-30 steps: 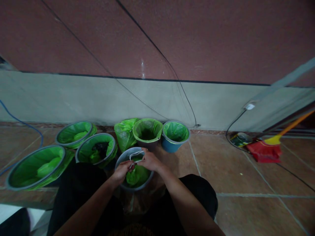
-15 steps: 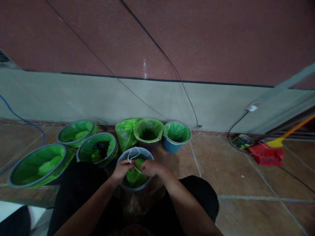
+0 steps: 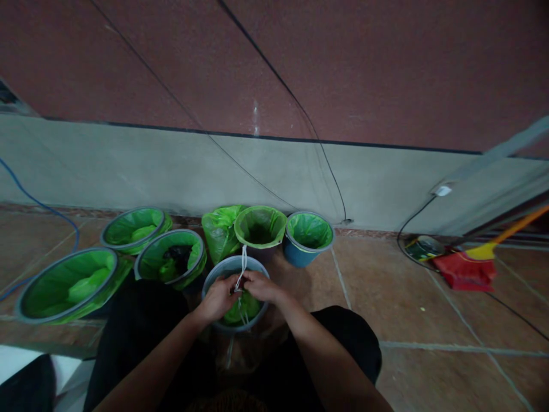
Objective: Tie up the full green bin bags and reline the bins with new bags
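Note:
Between my knees stands a grey bucket (image 3: 256,323) with a green plastic bag (image 3: 242,309) inside it. Over its mouth, my left hand (image 3: 219,297) and my right hand (image 3: 258,285) are close together, fingers closed on a white string (image 3: 243,264). A loop of the string rises above my fingers, and thin strands hang below onto the bag. My fingertips partly hide where the string crosses.
Several bins lined with green bags stand left, including a large one (image 3: 64,286). By the wall are a filled green bag (image 3: 222,232), a lined bin (image 3: 259,229) and a blue bucket (image 3: 303,257). A red broom (image 3: 465,270) lies right.
My hands have come together over the bucket. The string loop, spread wide between them before, is now narrow and upright, with strands hanging down.

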`<move>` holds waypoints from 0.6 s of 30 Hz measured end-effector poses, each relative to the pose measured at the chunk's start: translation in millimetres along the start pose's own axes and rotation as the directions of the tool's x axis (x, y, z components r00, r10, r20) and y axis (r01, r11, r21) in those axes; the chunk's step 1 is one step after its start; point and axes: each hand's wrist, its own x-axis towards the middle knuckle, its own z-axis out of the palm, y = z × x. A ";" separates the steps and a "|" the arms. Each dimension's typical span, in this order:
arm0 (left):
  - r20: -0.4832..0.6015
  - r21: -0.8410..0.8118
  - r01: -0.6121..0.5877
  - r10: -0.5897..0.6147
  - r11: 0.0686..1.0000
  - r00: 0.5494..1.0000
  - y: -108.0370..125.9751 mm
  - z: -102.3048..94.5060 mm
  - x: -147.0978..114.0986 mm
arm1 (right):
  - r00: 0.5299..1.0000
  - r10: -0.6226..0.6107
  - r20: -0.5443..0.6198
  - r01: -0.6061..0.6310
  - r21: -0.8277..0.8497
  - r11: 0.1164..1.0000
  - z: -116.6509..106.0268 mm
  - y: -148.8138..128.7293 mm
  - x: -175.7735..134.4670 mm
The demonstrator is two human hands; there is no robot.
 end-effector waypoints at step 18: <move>-0.056 0.672 -0.373 0.547 0.640 0.835 -21.1 2.6 -13.1 | 0.985 0.158 0.071 -0.170 0.227 0.959 6.7 11.6 -1.4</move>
